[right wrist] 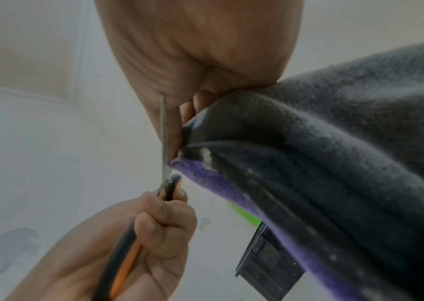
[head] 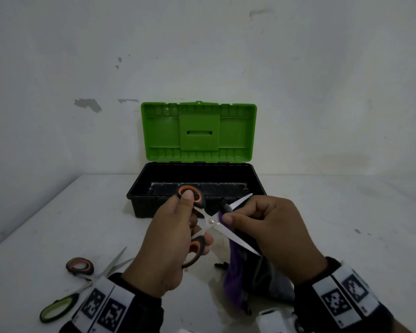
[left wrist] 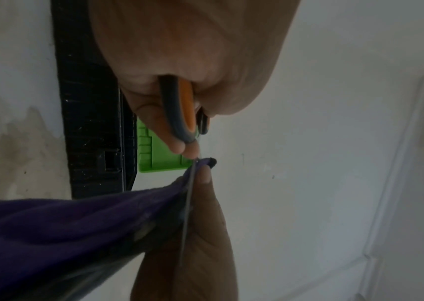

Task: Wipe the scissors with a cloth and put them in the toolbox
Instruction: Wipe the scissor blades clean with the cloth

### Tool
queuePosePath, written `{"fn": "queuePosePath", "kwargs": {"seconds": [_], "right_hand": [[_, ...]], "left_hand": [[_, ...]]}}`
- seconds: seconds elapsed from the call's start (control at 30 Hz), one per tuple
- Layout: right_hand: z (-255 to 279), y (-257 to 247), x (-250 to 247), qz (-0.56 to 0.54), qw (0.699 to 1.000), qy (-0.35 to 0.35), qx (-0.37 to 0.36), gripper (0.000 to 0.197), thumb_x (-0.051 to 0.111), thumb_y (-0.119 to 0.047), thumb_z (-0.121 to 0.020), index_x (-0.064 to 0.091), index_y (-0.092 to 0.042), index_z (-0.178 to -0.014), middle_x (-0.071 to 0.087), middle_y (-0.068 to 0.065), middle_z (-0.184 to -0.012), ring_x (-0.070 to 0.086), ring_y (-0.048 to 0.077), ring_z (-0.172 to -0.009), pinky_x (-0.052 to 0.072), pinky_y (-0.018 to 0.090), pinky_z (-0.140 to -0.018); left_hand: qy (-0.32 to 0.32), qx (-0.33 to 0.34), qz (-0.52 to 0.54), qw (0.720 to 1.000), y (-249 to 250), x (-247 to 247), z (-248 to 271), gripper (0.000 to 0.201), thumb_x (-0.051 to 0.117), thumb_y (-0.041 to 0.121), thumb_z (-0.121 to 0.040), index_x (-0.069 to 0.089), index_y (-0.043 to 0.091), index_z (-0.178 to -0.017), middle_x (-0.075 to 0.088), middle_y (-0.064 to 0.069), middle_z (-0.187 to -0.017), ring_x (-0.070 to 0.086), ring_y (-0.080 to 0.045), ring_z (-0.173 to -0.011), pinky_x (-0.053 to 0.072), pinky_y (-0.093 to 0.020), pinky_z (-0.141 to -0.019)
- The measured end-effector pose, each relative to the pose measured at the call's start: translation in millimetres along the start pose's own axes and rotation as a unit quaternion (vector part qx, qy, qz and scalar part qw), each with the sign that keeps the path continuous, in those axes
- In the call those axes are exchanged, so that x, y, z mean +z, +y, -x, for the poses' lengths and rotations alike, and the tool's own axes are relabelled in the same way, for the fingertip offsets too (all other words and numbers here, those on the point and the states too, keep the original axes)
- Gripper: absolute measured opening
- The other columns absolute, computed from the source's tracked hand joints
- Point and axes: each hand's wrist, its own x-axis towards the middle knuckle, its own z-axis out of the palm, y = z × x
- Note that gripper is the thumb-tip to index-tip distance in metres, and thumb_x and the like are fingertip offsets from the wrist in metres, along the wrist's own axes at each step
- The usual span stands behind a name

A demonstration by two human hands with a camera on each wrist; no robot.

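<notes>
Orange-handled scissors [head: 210,222]: held in the air just in front of the toolbox, blades spread wide in an X, one tip pointing toward the box and the other back toward the person.
Left hand [head: 168,246]: gripping the black-and-orange handles, thumb showing through the upper loop and fingers curling round the lower one.
Right hand [head: 271,231]: pinching a fold of cloth against a blade close to the pivot, thumb on the near side, fingers curled behind.
Cloth [head: 235,277]: purple and dark grey, hanging from the right hand down toward the table in front of the toolbox.
Toolbox [head: 197,186]: sitting on the white table [head: 346,224] against the wall, its black base open and facing up, its green lid [head: 198,132] standing upright behind it.
Second scissors [head: 82,282]: lying flat on the table, in front of the toolbox and off to its left, green-lined handles toward the person, blades slightly parted.
Wrists: both are wearing dark bands with black-and-white square markers.
</notes>
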Motion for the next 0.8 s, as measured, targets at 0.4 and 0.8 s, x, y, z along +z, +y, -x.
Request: {"fn": "queuePosePath", "kwargs": {"seconds": [0.4, 0.8], "right_hand": [[-5, 11, -5, -0.064, 0.993, 0.086, 0.041, 0.018, 0.083, -0.019, -0.076, 0.073, -0.008, -0.066, 0.073, 0.008, -0.063, 0.066, 0.015, -0.058, 0.054, 0.025, -0.058], [-9, 16, 1, -0.093, 0.99, 0.095, 0.045, 0.026, 0.082, -0.021, -0.077, 0.067, -0.005, -0.064, 0.062, 0.008, -0.054, 0.053, 0.014, -0.053, 0.047, 0.022, -0.053]], "left_hand": [[-0.007, -0.001, -0.001, 1.0, -3, -7, -2, 0.029, 0.043, 0.04, -0.101, 0.063, 0.02, -0.1, 0.043, -0.002, -0.066, 0.057, -0.02, -0.049, 0.045, -0.029, -0.045], [-0.001, 0.02, -0.017, 1.0, 3, -7, -5, 0.029, 0.042, 0.041, -0.102, 0.063, 0.021, -0.099, 0.041, 0.002, -0.061, 0.057, -0.019, -0.046, 0.045, -0.028, -0.044]]}}
